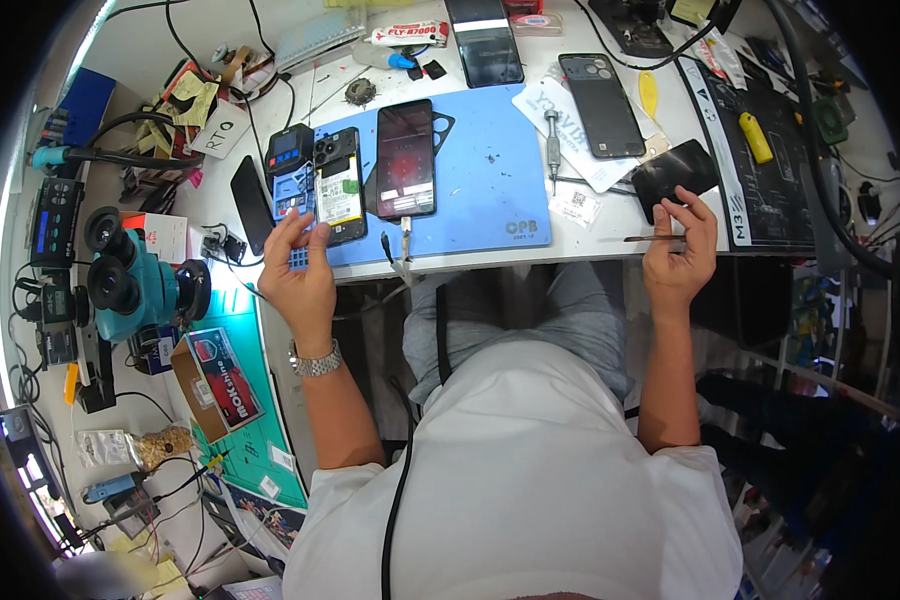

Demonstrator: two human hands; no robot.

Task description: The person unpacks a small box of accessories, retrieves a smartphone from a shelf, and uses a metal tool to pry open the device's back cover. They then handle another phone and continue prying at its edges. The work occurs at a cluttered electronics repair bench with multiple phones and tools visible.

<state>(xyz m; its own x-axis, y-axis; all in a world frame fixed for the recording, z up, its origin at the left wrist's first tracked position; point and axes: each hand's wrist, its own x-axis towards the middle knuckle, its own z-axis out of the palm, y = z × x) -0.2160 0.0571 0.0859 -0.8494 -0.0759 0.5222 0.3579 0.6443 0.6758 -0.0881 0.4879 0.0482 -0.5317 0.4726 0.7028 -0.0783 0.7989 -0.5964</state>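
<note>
At the near edge of the bench (pixel 582 241), the right hand (pixel 678 240) pinches a thin tool (pixel 660 239). The left hand (pixel 301 270) curls beside the opened phone (pixel 340 200), its grip unclear from here. Beyond, a lit phone (pixel 406 160) rests on a blue mat (pixel 495 190).

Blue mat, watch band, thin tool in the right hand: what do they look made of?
Blue mat: probably silicone or rubber, matte; its surface is flat, evenly coloured and mostly without shine.
Watch band: most likely metal, polished; silvery, with bright glints along it.
Thin tool: perhaps metal, dark brownish; it is slim and straight, but too small here to be sure.
</note>
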